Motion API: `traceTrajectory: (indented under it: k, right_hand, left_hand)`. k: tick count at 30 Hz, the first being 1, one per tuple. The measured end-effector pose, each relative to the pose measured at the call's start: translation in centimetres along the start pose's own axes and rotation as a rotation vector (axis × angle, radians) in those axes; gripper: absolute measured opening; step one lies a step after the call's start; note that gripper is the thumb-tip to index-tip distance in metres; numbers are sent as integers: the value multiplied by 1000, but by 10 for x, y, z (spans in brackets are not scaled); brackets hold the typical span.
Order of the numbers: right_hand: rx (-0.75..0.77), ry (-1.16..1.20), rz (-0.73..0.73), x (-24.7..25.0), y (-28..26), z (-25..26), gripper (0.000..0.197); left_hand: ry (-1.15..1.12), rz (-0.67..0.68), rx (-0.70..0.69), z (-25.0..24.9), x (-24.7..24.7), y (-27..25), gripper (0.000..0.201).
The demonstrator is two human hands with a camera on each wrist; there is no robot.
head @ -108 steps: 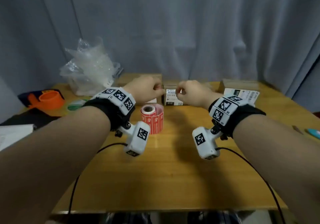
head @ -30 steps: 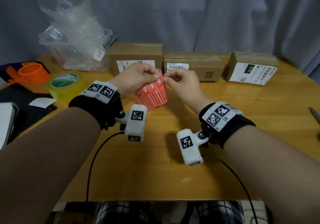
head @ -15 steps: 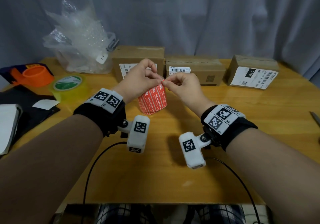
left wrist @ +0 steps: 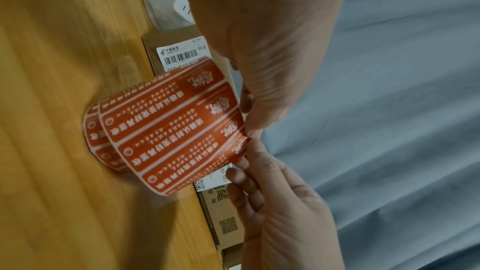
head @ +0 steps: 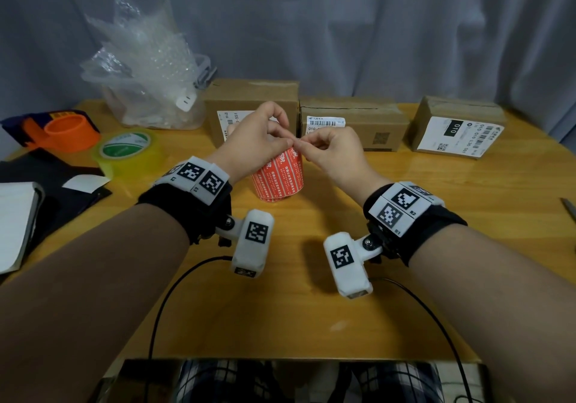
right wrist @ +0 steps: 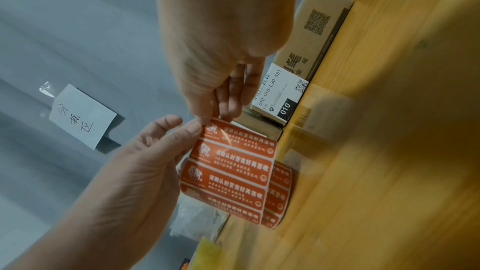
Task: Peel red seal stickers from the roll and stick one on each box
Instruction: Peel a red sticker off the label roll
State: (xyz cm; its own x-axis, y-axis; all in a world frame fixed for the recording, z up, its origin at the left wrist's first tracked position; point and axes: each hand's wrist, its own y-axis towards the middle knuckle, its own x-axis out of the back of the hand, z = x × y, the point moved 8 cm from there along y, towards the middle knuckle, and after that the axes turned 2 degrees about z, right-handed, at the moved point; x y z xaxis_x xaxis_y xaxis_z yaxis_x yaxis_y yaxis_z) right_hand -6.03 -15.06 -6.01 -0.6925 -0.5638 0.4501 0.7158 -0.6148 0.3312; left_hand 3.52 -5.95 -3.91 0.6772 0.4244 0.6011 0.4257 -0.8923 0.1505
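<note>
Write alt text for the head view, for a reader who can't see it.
Two hands meet over a red sticker roll on a wooden table: the left hand holds the roll's top while the right hand pinches a sticker corner. Three cardboard boxes line the back edge.

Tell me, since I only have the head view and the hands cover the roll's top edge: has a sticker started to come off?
Observer: Barely. The wrist views show one sticker pinched at its corner, which looks slightly lifted. The rest lies flat on the backing.
Operator: Which hand has the corner?
Observer: The right hand, thumb against forefinger. The left hand pinches the strip right beside it.
Operator: Is that strip loose?
Observer: Yes. A length bearing several stickers hangs unwound from the sticker roll, which rests on the table.
</note>
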Motion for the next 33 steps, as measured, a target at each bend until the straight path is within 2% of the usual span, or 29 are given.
traceTrajectory:
  k: [8, 11, 15, 19, 22, 26, 33]
  right_hand:
    - [-36, 90, 13, 0, -2, -2, 13]
    - [-73, 157, 2, 2, -2, -4, 11]
    - [-117, 221, -17, 4, -2, -6, 8]
    - [-191, 250, -97, 12, -4, -16, 7]
    - [-263, 265, -157, 21, -7, -27, 15]
    - [-342, 288, -205, 31, -13, -41, 14]
    - [-382, 269, -295, 57, -28, -48, 15]
  left_hand:
    - [2, -24, 3, 5, -1, 1, 17]
    - [7, -31, -8, 5, -1, 3, 22]
    - [124, -123, -16, 6, 5, 7, 30]
    - [135, -161, 28, 16, 6, 11, 25]
    - [173, -209, 67, 21, 9, 14, 28]
    - [332, -282, 78, 18, 12, 10, 21]
    - [368, -308, 75, 19, 12, -2, 16]
